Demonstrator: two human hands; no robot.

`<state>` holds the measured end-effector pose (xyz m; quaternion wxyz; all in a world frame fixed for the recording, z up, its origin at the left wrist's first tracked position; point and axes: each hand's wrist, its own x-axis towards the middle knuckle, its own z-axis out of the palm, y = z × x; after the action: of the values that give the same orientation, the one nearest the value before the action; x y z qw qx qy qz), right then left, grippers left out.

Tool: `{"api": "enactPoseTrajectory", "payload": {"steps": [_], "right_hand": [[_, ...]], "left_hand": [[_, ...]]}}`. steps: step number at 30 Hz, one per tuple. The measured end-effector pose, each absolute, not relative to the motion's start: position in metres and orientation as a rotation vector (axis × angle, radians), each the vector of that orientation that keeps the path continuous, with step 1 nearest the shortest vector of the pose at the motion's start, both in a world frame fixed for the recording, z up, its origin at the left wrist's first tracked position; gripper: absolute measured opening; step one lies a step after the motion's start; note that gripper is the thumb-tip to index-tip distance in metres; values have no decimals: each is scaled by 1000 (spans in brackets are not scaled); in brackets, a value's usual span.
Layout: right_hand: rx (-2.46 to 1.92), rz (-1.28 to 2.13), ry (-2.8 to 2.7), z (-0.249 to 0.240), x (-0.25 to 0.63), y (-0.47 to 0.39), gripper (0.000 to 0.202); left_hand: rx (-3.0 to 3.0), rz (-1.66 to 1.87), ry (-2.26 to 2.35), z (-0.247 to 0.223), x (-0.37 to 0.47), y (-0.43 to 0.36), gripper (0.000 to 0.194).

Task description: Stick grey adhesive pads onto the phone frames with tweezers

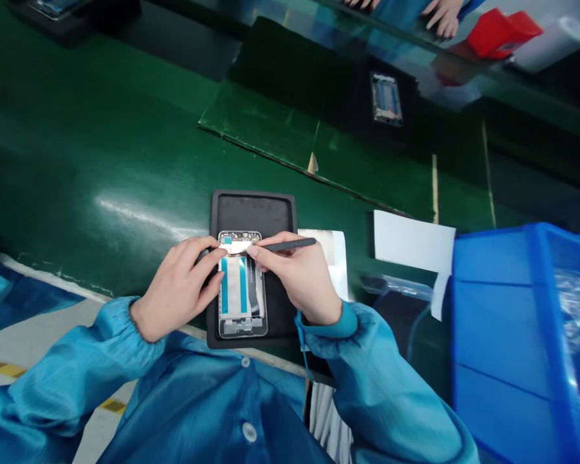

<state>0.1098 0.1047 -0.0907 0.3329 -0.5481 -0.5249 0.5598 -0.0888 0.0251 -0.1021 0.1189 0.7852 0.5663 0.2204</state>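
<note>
- An opened phone (234,287) is lying in a black tray (254,209) before you, between your two hands.
- You are likely risking a scratched or dislodged small part, should the tool slip near the upper end; an uneven push from your fingers could be shifting the phone in the tray.
- The phone is showing its insides: two blue strips (224,287) on a pale panel, a dark ribbon (252,287) alongside, a silvery frame around.
- Your right hand (312,280) is closing thumb and fingers around a dark slim tool (290,245), its tip too small to make out.
- Your left hand (181,277) is curling half open, fingertips meeting the phone's left side; whether they are pinching anything, you cannot tell from here.
- Just beyond, a white sheet (339,261) is lying beside the tray; a blue bin (493,309) is standing farther right.
- Across the green table (125,154), another phone (386,98) is resting near a co-worker's hand (442,16).
</note>
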Motion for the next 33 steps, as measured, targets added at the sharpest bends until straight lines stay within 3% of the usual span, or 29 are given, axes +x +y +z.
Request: {"api": "enactPoseTrajectory", "payload": {"steps": [33], "right_hand": [[-1451,1465,-1363,-91,109,106,31]], "left_hand": [[2310,639,1655,-103,-89,24,33]]}}
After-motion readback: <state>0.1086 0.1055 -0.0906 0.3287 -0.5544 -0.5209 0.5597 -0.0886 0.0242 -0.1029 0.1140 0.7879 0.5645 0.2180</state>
